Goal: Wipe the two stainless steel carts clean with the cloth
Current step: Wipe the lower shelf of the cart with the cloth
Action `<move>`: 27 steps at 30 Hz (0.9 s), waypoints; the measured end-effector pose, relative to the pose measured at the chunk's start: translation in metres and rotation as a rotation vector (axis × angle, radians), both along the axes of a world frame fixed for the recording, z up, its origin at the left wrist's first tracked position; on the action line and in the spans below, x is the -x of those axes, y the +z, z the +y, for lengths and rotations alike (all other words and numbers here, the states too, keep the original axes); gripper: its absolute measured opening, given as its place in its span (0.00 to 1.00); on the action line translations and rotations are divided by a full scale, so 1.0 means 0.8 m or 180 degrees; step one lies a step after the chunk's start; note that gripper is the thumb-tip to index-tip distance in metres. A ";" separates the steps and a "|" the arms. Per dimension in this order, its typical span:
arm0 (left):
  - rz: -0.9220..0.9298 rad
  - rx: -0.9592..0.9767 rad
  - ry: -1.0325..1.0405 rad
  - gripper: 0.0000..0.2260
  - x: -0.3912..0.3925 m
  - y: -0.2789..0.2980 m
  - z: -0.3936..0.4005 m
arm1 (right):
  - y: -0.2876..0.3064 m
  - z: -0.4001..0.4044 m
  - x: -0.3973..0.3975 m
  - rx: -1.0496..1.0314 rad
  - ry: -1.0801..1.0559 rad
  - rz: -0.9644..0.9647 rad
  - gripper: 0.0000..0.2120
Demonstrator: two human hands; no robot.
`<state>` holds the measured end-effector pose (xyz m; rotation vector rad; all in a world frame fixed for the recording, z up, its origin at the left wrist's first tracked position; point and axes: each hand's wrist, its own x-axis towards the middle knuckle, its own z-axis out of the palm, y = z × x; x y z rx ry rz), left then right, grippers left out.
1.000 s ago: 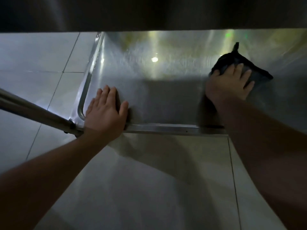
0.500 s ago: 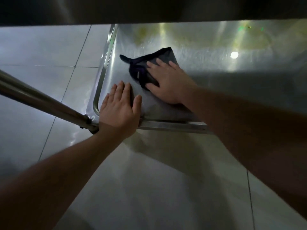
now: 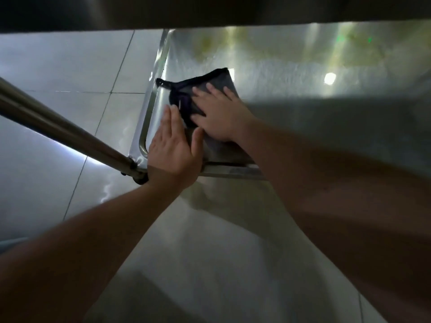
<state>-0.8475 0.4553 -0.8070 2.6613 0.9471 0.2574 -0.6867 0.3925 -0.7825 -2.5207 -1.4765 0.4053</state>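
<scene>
Right hand (image 3: 221,117), fingers flat, presses the dark cloth (image 3: 210,89) onto the cart shelf (image 3: 303,117) at its 9 o'clock rim, beside the flat, bracing left hand (image 3: 173,150); overrunning risks the cloth snagging there.

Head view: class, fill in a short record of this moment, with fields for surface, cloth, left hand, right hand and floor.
surface: steel cart shelf, raised rim
cloth: dark cloth lies flat at the shelf's left edge
left hand: left hand flat on the shelf's near corner, beside the cloth
right hand: right hand presses the cloth, fingers straight
floor: pale tiles
</scene>
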 end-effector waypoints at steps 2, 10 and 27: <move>-0.0049 -0.0027 0.0085 0.38 0.000 -0.001 0.000 | 0.003 -0.021 -0.001 0.0031 0.0279 0.0035 0.30; 0.0416 -0.0107 -0.0108 0.37 -0.002 0.002 0.004 | -0.011 -0.240 -0.062 0.0010 -0.1074 -0.0213 0.31; 0.1110 -0.0409 -0.0035 0.32 -0.021 0.038 -0.018 | -0.001 -0.270 0.024 0.0188 -0.0074 0.0002 0.42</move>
